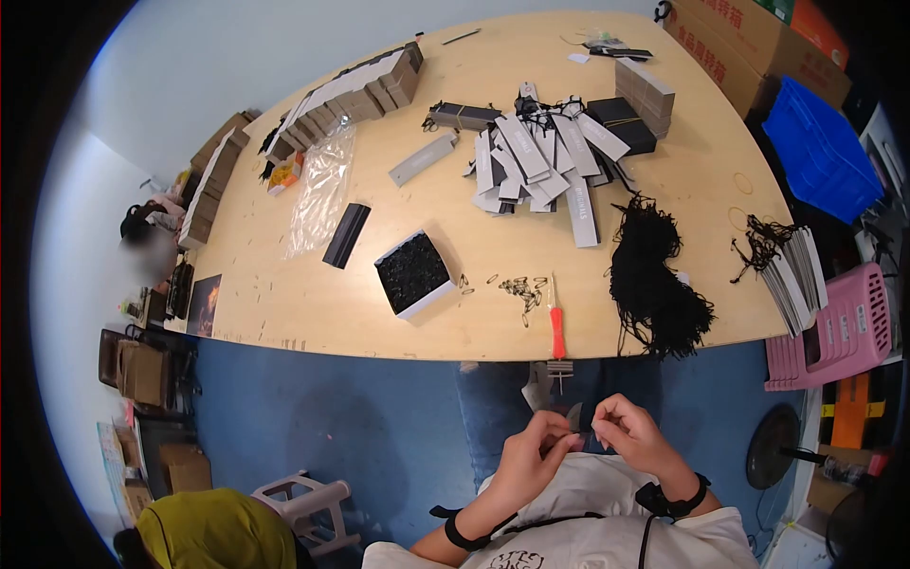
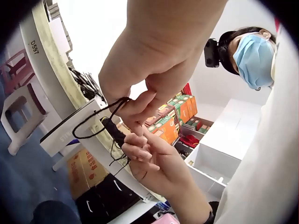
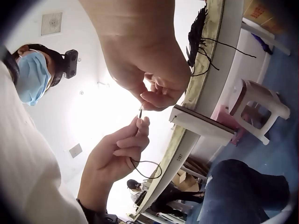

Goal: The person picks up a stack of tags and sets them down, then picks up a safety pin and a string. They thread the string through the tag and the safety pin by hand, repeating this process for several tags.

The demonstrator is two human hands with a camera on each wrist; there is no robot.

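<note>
My hands meet close together in front of my lap, below the table edge. The left hand (image 1: pixel 533 453) pinches a black cord (image 3: pixel 159 170), whose loop hangs beside the fingers. Fingers curled, my right hand (image 1: pixel 633 436) faces it and pinches a thin dark piece (image 3: pixel 140 113) with a pale glint at its upper end, right at the left fingertips; I cannot tell its kind. In the wrist views a pale lettered tag (image 2: pixel 70 128) overlaps the table edge beyond the hands. An orange-handled tool (image 1: pixel 557 332) lies at the table's front edge, beside small metal pins (image 1: pixel 521 292).
On the table (image 1: pixel 313 318) lie a heap of grey tags (image 1: pixel 536 156), a pile of black cords (image 1: pixel 649 275), an open box of black pieces (image 1: pixel 413 273) and a clear plastic bag (image 1: pixel 322 180). A blue crate (image 1: pixel 820 147) and a pink basket (image 1: pixel 834 327) stand right; a stool (image 1: pixel 308 503) stands left.
</note>
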